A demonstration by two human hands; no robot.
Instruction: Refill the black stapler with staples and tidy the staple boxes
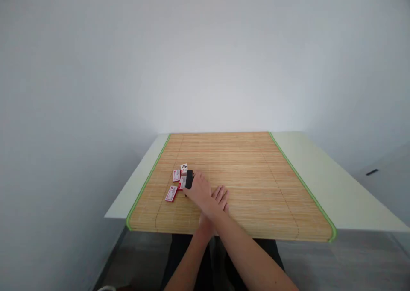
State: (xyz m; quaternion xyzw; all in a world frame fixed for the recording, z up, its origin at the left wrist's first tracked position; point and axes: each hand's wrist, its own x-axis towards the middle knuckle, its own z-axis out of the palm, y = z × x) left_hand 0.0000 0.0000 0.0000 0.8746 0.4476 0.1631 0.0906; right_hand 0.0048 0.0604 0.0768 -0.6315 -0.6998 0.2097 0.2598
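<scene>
My right hand (pixel 199 189) reaches across to the left, its forearm crossing over my left wrist. Its fingers are closed on a small black oblong object (pixel 189 179), whose kind I cannot make out. Flat on the bamboo mat (pixel 243 167) lies my left hand (pixel 220 198), fingers stretched out and holding nothing. Small red-and-white boxes like matchboxes are close to the black object: one box (pixel 171 193) at the front, another box (pixel 176 175) behind it, and a third box (pixel 182 182) partly hidden by my right hand. Behind them sits a white piece with a dark picture (pixel 183 169).
The green-edged mat covers the middle of a white table (pixel 320 171), which reaches the wall (pixel 224 69) at the back. A dark handle (pixel 372 171) shows on the white surface at the right. My legs are under the table's front edge.
</scene>
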